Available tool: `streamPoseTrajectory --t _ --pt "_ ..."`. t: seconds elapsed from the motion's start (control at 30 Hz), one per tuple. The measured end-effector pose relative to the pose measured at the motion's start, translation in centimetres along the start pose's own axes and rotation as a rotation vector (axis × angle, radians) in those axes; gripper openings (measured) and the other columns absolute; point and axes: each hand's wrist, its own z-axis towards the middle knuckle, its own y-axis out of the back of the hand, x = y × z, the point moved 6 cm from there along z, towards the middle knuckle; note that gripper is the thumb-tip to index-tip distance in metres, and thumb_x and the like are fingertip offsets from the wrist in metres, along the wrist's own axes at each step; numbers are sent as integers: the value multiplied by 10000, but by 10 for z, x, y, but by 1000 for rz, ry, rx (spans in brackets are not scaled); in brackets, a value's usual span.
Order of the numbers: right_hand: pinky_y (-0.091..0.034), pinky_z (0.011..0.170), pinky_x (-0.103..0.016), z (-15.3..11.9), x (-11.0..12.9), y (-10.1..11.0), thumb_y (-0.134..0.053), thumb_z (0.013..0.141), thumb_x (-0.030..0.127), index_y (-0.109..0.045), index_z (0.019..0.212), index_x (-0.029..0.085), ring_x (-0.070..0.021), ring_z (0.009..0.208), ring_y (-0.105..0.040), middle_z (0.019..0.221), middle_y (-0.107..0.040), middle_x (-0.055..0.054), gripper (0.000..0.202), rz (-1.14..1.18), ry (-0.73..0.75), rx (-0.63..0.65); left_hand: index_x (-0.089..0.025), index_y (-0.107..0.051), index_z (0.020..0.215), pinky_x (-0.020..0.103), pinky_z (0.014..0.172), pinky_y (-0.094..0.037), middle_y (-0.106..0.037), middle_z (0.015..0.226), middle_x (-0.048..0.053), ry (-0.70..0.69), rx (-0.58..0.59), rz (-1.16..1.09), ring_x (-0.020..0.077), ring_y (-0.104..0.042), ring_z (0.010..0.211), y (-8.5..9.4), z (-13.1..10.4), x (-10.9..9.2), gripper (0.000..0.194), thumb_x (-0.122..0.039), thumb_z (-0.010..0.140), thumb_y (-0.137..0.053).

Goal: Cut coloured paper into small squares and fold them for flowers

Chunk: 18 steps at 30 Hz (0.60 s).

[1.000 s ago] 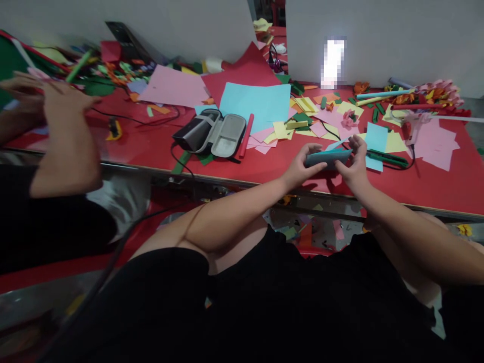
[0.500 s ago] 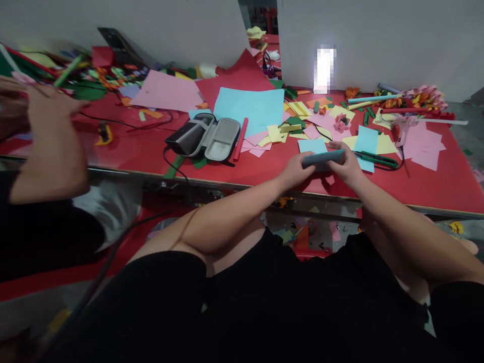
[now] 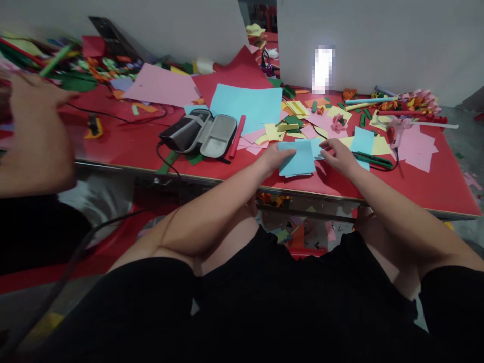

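Blue paper squares (image 3: 297, 159), slightly fanned, are pinched at their left edge by my left hand (image 3: 275, 156), its thumb on top. My right hand (image 3: 338, 155) is at the right of them, its fingertips by another blue piece (image 3: 316, 148) behind the squares; whether it grips that piece is unclear. To the right of my right hand lies a green cutter-like tool (image 3: 372, 160) across a blue strip (image 3: 363, 141). Yellow, pink and green paper scraps (image 3: 272, 132) spread behind my hands.
An open grey case (image 3: 217, 135) and a red paper roll (image 3: 237, 136) lie left of my hands. Further left are a yellow cutter (image 3: 94, 127), a black cable and another person's arm (image 3: 41, 136). Paper flowers (image 3: 419, 101) and a glue gun (image 3: 397, 130) sit at the right.
The blue squares have tilted from edge-on to face-up and moved left with my left hand. My right hand has come away from them, fingers spread more. The view has shifted slightly.
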Motion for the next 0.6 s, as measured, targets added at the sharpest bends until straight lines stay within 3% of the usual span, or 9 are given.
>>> streamPoseTrajectory --t 0.07,0.13,0.23,0.37,0.47,0.53,0.6 --pt "-554 1307 -729 7 1 -4 -734 1086 506 -793 1467 249 -502 1516 -691 1613 -767 -235 463 -296 70 84 -224 -873 1080 530 1046 -728 -938 1057 111 27 -69 0 351 -874 1054 22 8 -1 400 -367 752 -1051" --pt "-498 1353 -748 7 4 -13 -789 1100 496 -798 1520 257 -529 1625 -629 1730 -726 -224 483 -448 126 172 -231 -872 1062 546 1072 -738 -944 1063 120 45 -129 -25 363 -876 1072 40 13 0 354 -332 772 -1047" --pt "-499 1333 -727 -7 17 -23 -863 1098 603 -802 1557 291 -522 1562 -677 1702 -753 -195 558 -508 186 244 -201 -880 1086 540 1100 -743 -946 1121 150 40 -167 -90 360 -884 1092 54 17 2 288 -293 846 -1012" --pt "-575 1225 -686 -40 41 -27 -1027 927 751 -801 1610 295 -540 1450 -723 1588 -781 -204 851 -548 218 303 -192 -849 1096 517 1089 -745 -939 1109 148 63 -251 -128 343 -894 1080 63 21 7 298 -249 851 -1008" --pt "-632 1021 -593 -67 56 -30 -1103 853 552 -839 1538 289 -515 1373 -760 1561 -795 -210 780 -644 258 376 -192 -816 1083 521 1082 -741 -921 1009 110 69 -294 -139 346 -901 1065 64 27 10 373 -262 782 -1026" --pt "-614 900 -519 -83 62 -33 -1023 867 305 -876 1434 316 -441 1263 -802 1450 -856 -157 585 -658 338 424 -185 -817 1112 528 1084 -737 -916 1000 105 40 -261 -154 353 -903 1063 61 33 12 418 -302 768 -1025" --pt "-588 811 -471 -96 67 -29 -885 939 208 -906 1318 357 -365 1162 -832 1315 -900 -86 408 -552 427 418 -191 -812 1131 542 1074 -740 -922 1031 118 -31 -207 -169 361 -901 1059 56 41 14 455 -358 769 -1031"
